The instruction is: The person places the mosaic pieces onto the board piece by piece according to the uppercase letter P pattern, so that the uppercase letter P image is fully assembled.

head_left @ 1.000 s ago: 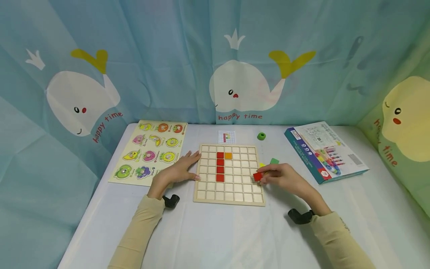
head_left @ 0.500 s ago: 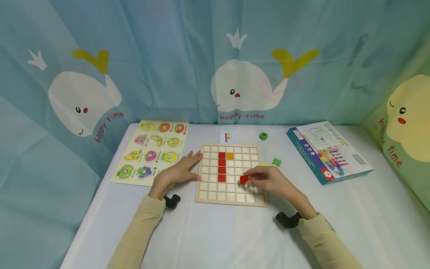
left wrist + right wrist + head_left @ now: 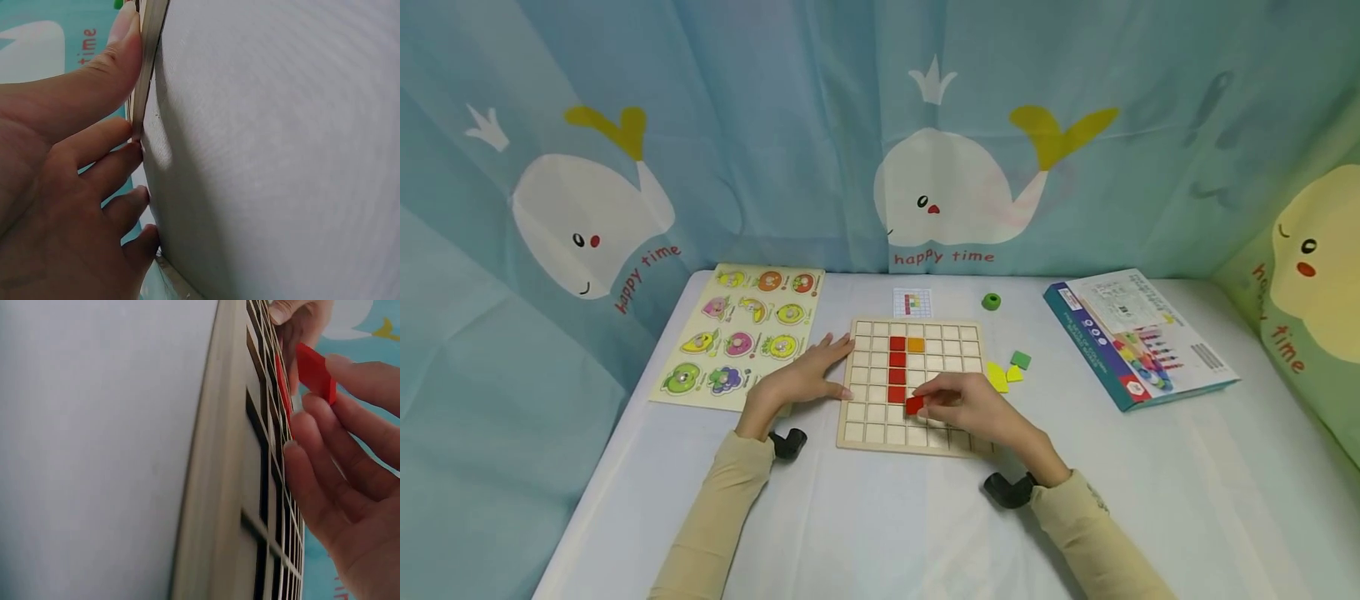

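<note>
A wooden grid board [image 3: 865, 433] lies in the middle of the table. A column of several red square tiles [image 3: 897, 360] sits in its cells, with one orange tile [image 3: 916, 345] to the right of the topmost. My right hand [image 3: 973, 404] pinches another red tile [image 3: 315, 372] between thumb and fingers, close over the board, just right of and below the column's lower end. At the board's left edge rests my left hand [image 3: 801, 375], fingers spread; in the left wrist view its thumb and fingertips [image 3: 128, 156] touch the wooden rim.
Yellow pieces [image 3: 997, 377] and a green tile [image 3: 1020, 360] lie right of the board. Behind it are a small pattern card [image 3: 912, 303] and a green ring-shaped piece [image 3: 991, 302]. A fruit puzzle board [image 3: 737, 337] lies left, a flat box [image 3: 1138, 337] right.
My right hand has carried the red tile leftward from the board's right edge to beside the red column, uncovering the yellow pieces. The left hand stays at the board's edge.
</note>
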Demonstrator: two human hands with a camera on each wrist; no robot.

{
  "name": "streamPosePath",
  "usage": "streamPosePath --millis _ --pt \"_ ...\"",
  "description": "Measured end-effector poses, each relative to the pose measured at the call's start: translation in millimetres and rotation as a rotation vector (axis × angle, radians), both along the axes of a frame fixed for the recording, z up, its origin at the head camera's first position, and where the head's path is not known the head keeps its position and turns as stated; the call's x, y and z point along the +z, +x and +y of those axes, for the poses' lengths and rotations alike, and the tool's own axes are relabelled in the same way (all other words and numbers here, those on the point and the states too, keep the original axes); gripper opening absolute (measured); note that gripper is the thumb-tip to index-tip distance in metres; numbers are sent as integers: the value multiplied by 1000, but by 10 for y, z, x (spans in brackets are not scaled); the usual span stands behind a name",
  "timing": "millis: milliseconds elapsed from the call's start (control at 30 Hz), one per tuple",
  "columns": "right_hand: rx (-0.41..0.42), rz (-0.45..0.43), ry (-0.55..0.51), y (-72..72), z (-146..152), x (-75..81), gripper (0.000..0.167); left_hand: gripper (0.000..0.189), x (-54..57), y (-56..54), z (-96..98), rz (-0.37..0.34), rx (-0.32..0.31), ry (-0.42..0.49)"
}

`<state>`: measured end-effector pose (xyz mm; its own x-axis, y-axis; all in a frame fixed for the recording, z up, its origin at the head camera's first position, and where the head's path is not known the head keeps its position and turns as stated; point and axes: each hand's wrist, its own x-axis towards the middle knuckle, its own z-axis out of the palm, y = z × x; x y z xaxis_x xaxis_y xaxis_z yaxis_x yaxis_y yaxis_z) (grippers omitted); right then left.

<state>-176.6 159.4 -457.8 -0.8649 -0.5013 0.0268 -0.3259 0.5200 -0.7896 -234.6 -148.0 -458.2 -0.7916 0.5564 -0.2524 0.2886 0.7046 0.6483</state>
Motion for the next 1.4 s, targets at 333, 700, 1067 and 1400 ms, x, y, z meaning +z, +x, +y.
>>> streamPosePath --millis 333,700,1067,1400 --pt "64 11 34 -22 -210 24 22 91 11 -7 5 -6 8 -8" --pt "78 80 108 -22 -313 -18 20 92 -3 -21 15 -7 16 -24" --pt "103 68 127 -23 -301 18 20 91 31 -12 38 -14 31 -26" --pt "4 125 78 -139 -25 122 16 91 75 21 62 -40 71 -15"
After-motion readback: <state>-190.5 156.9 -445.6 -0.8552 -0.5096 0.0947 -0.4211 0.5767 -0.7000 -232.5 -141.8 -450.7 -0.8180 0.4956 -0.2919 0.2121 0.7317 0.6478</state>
